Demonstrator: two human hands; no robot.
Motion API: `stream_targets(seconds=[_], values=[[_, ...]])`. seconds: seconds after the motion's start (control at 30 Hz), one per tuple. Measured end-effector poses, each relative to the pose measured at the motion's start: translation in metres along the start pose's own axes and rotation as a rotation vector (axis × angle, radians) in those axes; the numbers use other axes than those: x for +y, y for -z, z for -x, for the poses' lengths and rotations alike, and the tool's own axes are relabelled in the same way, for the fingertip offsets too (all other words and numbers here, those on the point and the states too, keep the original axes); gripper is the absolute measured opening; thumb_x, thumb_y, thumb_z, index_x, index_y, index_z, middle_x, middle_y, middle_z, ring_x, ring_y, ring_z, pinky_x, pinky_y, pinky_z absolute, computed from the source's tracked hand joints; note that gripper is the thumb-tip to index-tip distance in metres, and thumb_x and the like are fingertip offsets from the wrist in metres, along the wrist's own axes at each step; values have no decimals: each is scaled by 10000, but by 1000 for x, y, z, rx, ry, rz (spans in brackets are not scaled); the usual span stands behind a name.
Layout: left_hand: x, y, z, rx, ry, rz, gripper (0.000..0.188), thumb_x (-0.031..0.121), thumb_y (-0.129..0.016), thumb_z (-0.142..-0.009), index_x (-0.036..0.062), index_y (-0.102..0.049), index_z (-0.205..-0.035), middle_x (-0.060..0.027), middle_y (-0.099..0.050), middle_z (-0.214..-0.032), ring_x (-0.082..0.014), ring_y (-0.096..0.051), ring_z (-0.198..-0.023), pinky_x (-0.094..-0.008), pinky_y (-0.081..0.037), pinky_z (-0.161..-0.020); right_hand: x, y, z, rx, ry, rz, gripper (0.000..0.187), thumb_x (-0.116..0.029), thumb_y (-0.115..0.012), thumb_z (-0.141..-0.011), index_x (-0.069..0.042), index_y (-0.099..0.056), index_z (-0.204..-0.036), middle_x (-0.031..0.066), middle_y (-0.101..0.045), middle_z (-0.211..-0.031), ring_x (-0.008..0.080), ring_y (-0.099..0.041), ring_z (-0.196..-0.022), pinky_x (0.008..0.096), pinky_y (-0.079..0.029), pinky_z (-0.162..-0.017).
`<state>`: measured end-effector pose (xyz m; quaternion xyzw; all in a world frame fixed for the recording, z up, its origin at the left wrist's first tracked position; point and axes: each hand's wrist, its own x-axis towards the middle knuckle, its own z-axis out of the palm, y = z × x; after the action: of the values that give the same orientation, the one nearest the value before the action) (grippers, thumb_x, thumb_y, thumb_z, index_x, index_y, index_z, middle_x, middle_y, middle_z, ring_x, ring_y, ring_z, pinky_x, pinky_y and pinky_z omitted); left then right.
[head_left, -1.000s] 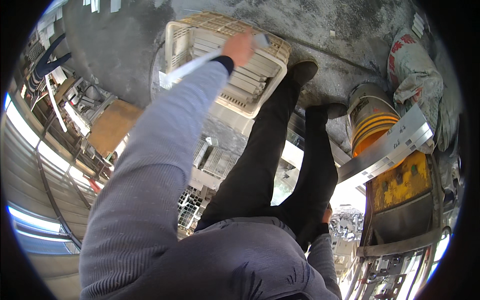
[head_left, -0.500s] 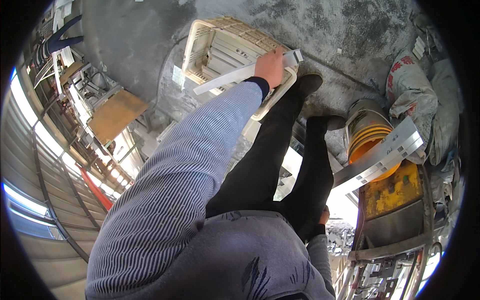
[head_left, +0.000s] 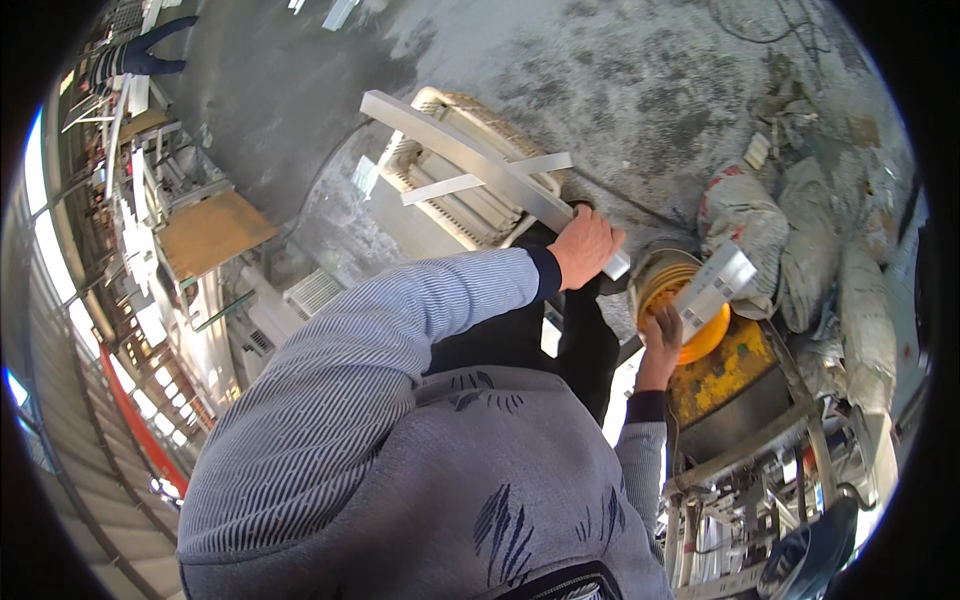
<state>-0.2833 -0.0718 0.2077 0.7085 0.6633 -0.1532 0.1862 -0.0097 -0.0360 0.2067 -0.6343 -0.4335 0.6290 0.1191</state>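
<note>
A long silvery metal bar (head_left: 445,140) slants over the cream plastic crate (head_left: 440,100). My left hand (head_left: 588,248) is closed around the bar near its lower right end. A thinner metal strip (head_left: 440,190) lies across the crate, crossing beneath the bar. Several pale lengths (head_left: 465,205) lie inside the crate. My right hand (head_left: 660,342) grips a metal channel (head_left: 722,278) with small square openings along its side, held over the orange bucket (head_left: 708,340). Part of the right fingers is hidden behind the channel.
A grey bucket (head_left: 645,272) sits beside the orange one. White sacks (head_left: 740,215) lean at the right, beyond a yellow-stained metal stand (head_left: 735,370). On the left, a brown board (head_left: 215,235) rests among metal parts. Another person (head_left: 125,62) is at the far upper left.
My left hand has let go of the thinner strip, moved right and now holds the long bar. My right hand has come up from beside my leg, and the channel sits further left.
</note>
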Motion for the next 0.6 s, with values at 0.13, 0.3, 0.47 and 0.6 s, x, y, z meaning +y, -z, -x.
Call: stream_targets(seconds=[0.13, 0.3, 0.47, 0.6], values=[[41, 60, -3, -125, -288, 206, 428, 168, -721, -799, -2, -558, -1157, -141, -700, -842, -293, -705, -787, -435, -456, -630, -62, -8, 20, -190, 81, -107, 832, -201, -704, -938, -53, -259, -1626, 176, -552, -1417, 231, -569, -1228, 362, -456, -1047], [82, 114, -23, -210, -431, 531, 519, 146, -794, -720, -46, -600, -1162, -188, -744, -928, -375, -732, -905, -486, -558, -719, -86, 23, 48, -170, 76, -197, 409, -154, -577, -1049, 45, -525, -1402, 125, -661, -1256, 192, -670, -1061, 301, -561, -846], [105, 155, -24, -150, -577, 463, 386, 225, -812, -646, -19, -731, -935, -199, -744, -905, -379, -731, -882, -477, -577, -740, -83, 77, 61, -187, -64, -546, 280, -151, -577, -1060, -6, -597, -1298, 111, -705, -1118, 206, -722, -880, 296, -586, -651], [85, 178, -21, 32, -584, 280, 269, 206, -764, -690, 76, -727, -923, -148, -740, -859, -351, -734, -848, -473, -580, -719, -60, 126, 69, -223, -85, -745, 296, -62, -613, -1008, 6, -613, -1295, 134, -709, -1174, 256, -727, -978, 336, -605, -762]])
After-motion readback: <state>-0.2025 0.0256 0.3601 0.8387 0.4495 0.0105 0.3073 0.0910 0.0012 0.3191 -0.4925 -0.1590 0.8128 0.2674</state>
